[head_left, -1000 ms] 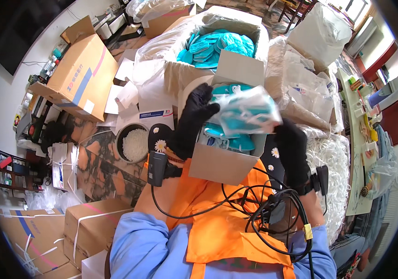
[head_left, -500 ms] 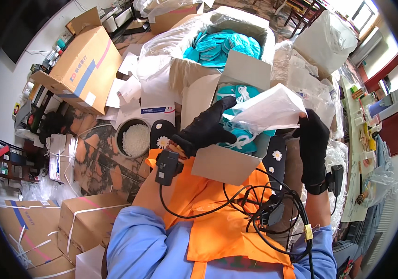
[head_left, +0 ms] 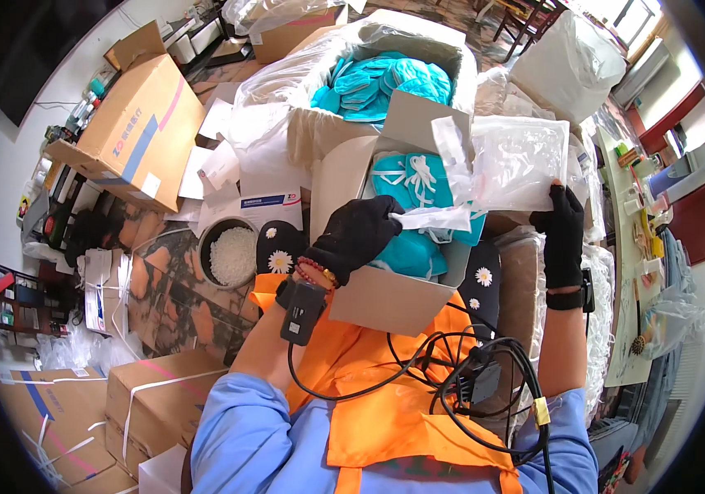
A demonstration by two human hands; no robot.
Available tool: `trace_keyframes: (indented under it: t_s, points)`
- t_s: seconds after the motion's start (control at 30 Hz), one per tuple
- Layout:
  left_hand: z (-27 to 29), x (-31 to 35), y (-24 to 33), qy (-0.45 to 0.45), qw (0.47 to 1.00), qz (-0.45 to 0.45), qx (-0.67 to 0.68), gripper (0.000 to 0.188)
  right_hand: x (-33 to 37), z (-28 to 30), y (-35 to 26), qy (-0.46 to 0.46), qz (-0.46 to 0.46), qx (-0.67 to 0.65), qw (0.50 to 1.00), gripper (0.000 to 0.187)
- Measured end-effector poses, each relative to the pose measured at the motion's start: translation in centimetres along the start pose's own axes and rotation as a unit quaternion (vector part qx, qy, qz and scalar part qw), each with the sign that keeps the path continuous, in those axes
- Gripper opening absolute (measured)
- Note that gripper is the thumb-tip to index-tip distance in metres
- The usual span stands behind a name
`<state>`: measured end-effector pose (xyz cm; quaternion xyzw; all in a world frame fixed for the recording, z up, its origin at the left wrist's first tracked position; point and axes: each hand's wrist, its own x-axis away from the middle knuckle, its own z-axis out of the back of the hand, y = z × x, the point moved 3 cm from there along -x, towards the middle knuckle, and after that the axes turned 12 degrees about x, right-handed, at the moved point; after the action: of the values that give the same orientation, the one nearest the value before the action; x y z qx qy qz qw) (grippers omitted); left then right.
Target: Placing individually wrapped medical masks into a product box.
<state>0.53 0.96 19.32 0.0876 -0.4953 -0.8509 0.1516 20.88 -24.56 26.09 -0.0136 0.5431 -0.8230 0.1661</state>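
Observation:
My left hand point(head_left: 358, 237), in a black glove, pinches the end of a white strip point(head_left: 435, 218) over an open cardboard box point(head_left: 393, 298). Whether that strip is still joined to the bag I cannot tell. My right hand point(head_left: 561, 235), also black-gloved, grips the lower right corner of a flat, clear plastic bag point(head_left: 521, 160), held up to the right of the box. Another white strip point(head_left: 452, 152) hangs along the bag's left side. Inside the box lie teal face masks point(head_left: 397, 191) with white straps tied in bunches.
Ahead stands a plastic-lined carton point(head_left: 463, 86) heaped with teal masks point(head_left: 393, 82). A bowl of white pellets point(head_left: 235, 255) is left of the box. Large cartons point(head_left: 134, 136) stand at the left, and strapped ones point(head_left: 159, 395) lower left. Black cables point(head_left: 443, 370) cross my orange apron.
The white bag over the box has swung up and spread flat at the right. My left hand has drawn back from the masks and closed on a white strip.

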Motion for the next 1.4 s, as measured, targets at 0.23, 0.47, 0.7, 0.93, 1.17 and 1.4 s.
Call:
trace_keyframes:
  t_s: [0.23,0.47,0.7,0.93,1.17,1.4]
  points:
    - [0.8,-3.3,-0.4,0.053,0.991,-0.068,0.103,0.040,-6.5,4.1,7.4,-0.003,0.083,0.159,0.984,0.030]
    - [-2.0,-11.5,0.4,0.003,0.990,-0.124,-0.069,0.066,-16.7,8.5,15.0,0.091,-0.037,0.075,0.992,0.031]
    - [-4.0,-13.2,1.2,-0.046,0.971,-0.027,-0.232,0.076,-13.2,1.7,11.0,-0.163,-0.107,-0.113,0.974,0.050]
    - [-3.2,-8.7,-0.2,-0.126,0.977,-0.038,-0.165,0.056,3.9,-9.9,3.2,-0.296,0.279,0.134,0.904,0.032]
    - [-3.2,-3.4,-1.0,-0.084,0.980,-0.058,-0.171,0.044,7.8,-11.9,0.6,-0.392,0.429,0.396,0.711,0.012]
    - [-5.2,1.1,-1.6,-0.104,0.980,-0.119,-0.123,0.027,1.7,-8.8,-3.2,-0.326,0.428,0.292,0.791,0.017]
